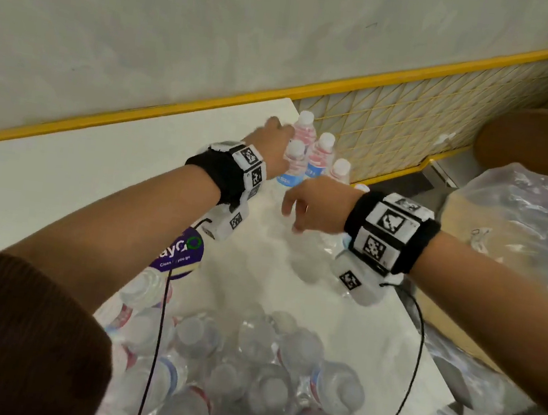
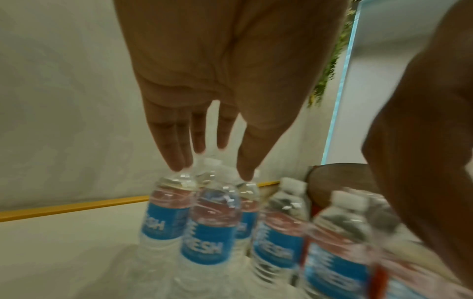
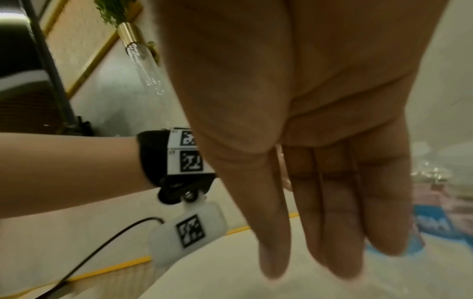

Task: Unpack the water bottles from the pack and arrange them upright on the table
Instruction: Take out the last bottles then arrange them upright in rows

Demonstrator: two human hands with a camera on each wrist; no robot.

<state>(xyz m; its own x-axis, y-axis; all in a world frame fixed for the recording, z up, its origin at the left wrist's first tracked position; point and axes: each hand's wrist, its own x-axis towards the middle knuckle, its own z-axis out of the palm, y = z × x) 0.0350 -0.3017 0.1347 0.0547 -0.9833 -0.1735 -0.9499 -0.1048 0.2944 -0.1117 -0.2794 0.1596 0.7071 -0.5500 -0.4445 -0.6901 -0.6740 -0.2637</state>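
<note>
Several clear water bottles with blue labels stand upright in a cluster (image 1: 320, 152) at the far right corner of the white table (image 1: 79, 176). My left hand (image 1: 275, 142) reaches over the cluster with straight fingers. In the left wrist view its fingertips (image 2: 179, 163) and thumb flank the cap of the nearest bottle (image 2: 212, 222) without closing on it. My right hand (image 1: 294, 210) hovers, loose and empty, just in front of the cluster, and its fingers (image 3: 340, 232) hang straight. The torn plastic pack (image 1: 240, 358) with several bottles lies nearest me.
A yellow-framed mesh panel (image 1: 414, 121) runs along the wall behind the table. A round brown seat (image 1: 546, 144) and crumpled clear plastic (image 1: 522, 224) sit to the right. A purple-labelled packet (image 1: 181, 251) lies under my left forearm.
</note>
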